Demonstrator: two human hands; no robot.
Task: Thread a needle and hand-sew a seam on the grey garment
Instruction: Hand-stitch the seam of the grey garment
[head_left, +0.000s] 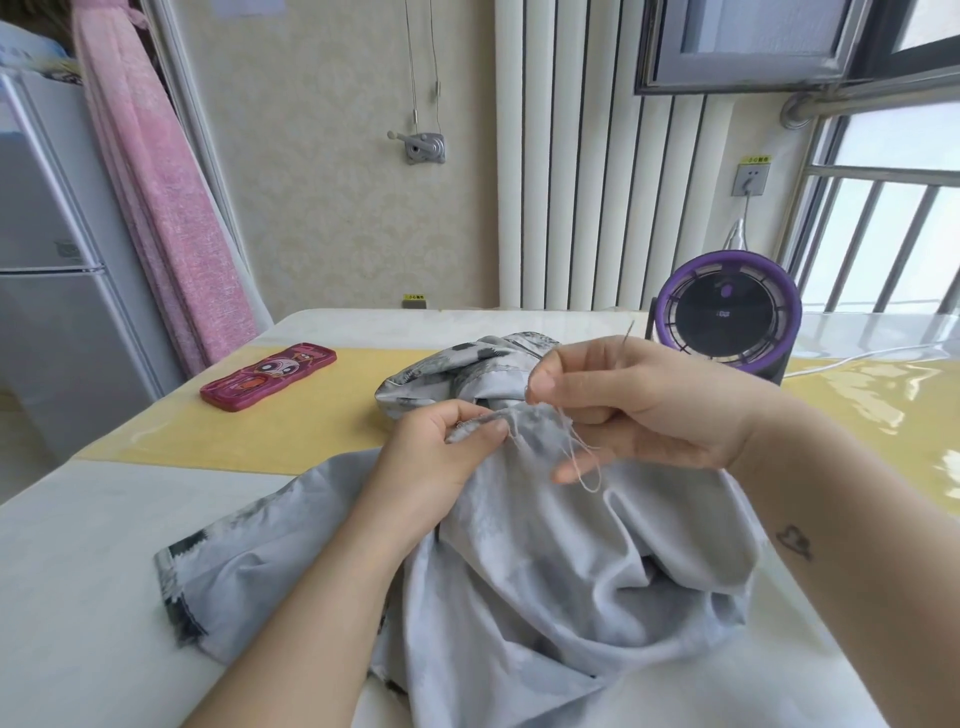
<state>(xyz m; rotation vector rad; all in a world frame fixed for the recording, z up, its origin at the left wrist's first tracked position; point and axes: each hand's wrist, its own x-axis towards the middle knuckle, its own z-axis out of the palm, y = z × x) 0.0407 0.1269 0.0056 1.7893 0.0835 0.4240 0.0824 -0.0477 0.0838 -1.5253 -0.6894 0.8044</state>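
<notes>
The grey garment (561, 566) lies bunched over the table's near middle, its patterned edge raised between my hands. My left hand (441, 462) pinches that raised edge between thumb and fingers. My right hand (628, 405) is just to the right of it, thumb and forefinger pinching the needle (627, 332), whose tip sticks up behind the fingers. A pale thread (582, 457) runs from the fabric edge and loops down below my right fingers.
A red cartoon-printed case (267, 375) lies on the yellow table mat (291, 431) at the left. A purple round fan (727, 312) stands at the back right, its white cable trailing right. A radiator and window bars are behind the table.
</notes>
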